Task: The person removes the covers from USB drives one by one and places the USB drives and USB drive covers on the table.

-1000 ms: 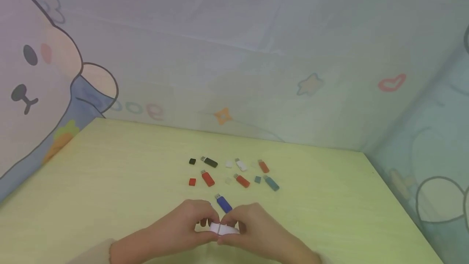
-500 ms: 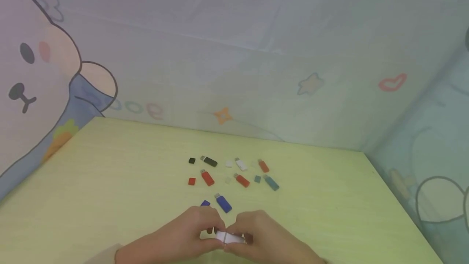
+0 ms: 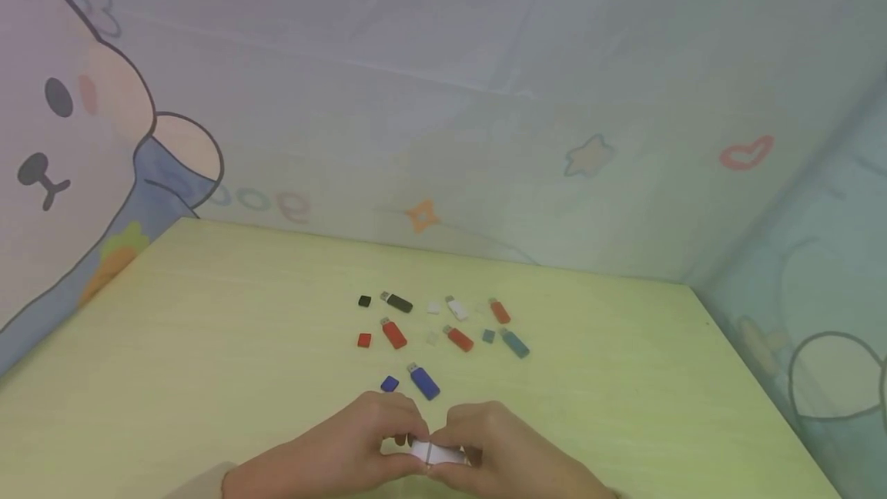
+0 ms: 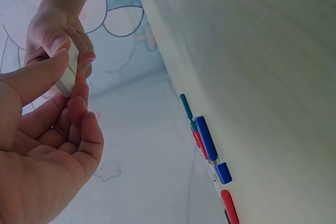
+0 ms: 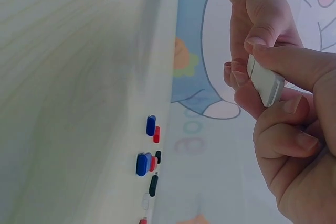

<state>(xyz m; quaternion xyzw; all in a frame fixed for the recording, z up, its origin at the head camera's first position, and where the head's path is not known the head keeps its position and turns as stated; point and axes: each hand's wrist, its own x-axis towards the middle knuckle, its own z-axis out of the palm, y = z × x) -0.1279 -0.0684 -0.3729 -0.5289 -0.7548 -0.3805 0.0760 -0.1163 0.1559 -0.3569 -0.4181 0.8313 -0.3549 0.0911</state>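
Note:
Both hands meet at the front of the table around a white USB stick (image 3: pixel 446 455), held above the tabletop. A thin seam crosses it between cap and body. My left hand (image 3: pixel 367 437) pinches the cap end between thumb and fingers, and my right hand (image 3: pixel 499 449) pinches the longer body end. In the right wrist view the white body (image 5: pixel 266 82) shows its blunt end; fingers hide part of the stick. Just beyond the hands lie a blue USB stick (image 3: pixel 424 382), its metal plug bare, and a blue cap (image 3: pixel 389 383).
Farther back on the yellowish table (image 3: pixel 242 345) lie uncapped sticks: black (image 3: pixel 398 302), white (image 3: pixel 456 308), red (image 3: pixel 393 333), another red (image 3: pixel 459 339), orange-red (image 3: pixel 500 311) and teal (image 3: pixel 515 343). Loose caps sit beside them, among them a black cap (image 3: pixel 364 301) and a red cap (image 3: pixel 364 339).
Both hands have shifted slightly toward the front edge and to the right, carrying the white USB stick. The blue cap, earlier mostly behind the left hand, now shows fully.

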